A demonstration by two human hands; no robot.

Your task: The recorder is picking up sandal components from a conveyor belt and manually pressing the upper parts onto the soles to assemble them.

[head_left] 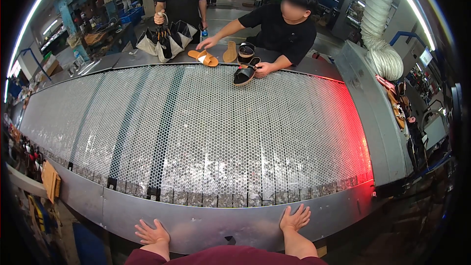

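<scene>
My left hand [153,232] lies flat on the near metal edge [206,223] of a wide conveyor, its fingers spread and nothing in it. Farther right on the same edge rests my right hand [295,219], also spread and holding nothing. Just beyond both hands stretches the perforated mesh belt [221,137], with a pattern of small round holes. Across it, a co-worker in a black shirt holds a black sandal [245,72] over the belt's far edge. That person's other hand is by a tan slide sandal [203,58].
A tan sole [229,52] and a dark shoe [246,51] stand on the far ledge. Another person there grips a bundle of black and white pieces [167,39]. At right is a grey metal housing [368,113] with red glow beside it. A ribbed duct [380,24] hangs above.
</scene>
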